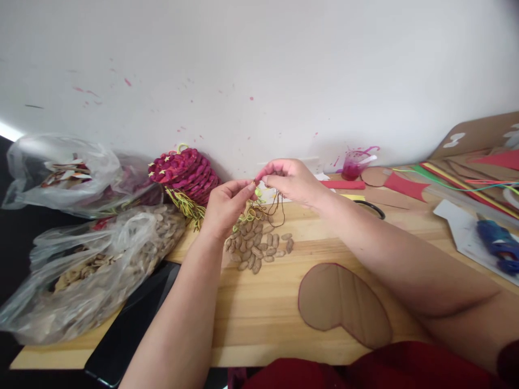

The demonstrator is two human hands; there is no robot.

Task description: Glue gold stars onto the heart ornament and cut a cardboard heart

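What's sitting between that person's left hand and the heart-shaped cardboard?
Loose peanuts lie between the left hand and the heart-shaped cardboard, then a stretch of wooden tabletop, as the head view shows.

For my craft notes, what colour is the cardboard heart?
The heart is brown, best in head view.

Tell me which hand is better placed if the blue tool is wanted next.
Likely the right hand: the blue tool lies on that side, beyond the right forearm. The left hand would probably have to cross that arm.
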